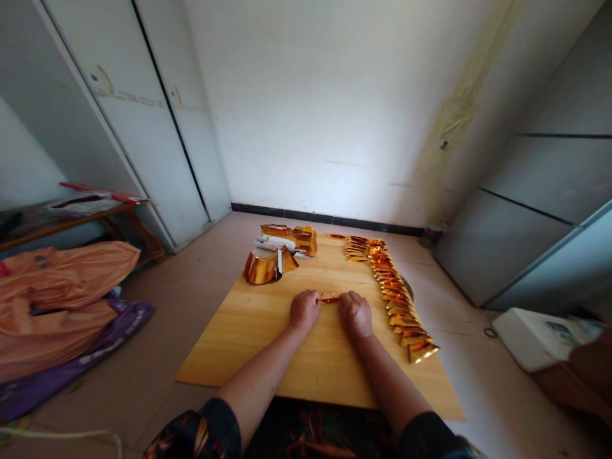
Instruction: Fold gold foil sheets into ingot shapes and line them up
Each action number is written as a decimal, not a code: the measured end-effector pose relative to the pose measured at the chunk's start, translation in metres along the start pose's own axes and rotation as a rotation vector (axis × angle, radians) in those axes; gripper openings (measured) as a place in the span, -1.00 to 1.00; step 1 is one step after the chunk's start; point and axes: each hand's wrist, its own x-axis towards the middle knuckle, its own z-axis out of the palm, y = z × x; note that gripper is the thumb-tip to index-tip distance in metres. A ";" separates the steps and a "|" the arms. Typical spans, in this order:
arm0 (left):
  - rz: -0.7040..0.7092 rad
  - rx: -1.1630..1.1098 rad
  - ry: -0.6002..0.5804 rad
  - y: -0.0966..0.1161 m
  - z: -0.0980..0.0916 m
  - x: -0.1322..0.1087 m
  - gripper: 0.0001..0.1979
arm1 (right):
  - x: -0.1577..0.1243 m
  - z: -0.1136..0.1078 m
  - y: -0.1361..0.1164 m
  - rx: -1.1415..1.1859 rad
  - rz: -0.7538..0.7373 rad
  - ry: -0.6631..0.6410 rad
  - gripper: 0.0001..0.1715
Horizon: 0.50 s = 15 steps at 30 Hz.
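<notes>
Wooden board (248,331) on the floor. Along its right edge, a row of folded gold pieces (394,296); at its far end, gold foil stacks (287,245); well left, orange bags (62,287); right, a white box (530,338).

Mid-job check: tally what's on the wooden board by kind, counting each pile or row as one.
Left hand, right hand: 2
Gold piece held between them: 1
Row of folded gold pieces: 1
Stack of gold sheets: 1
Heap of curled gold sheets: 1
White roll: 1
Total: 7
</notes>
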 end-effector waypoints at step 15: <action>0.040 -0.029 -0.031 0.016 0.013 0.017 -0.87 | 0.020 0.002 0.010 -0.131 -0.052 -0.135 -0.79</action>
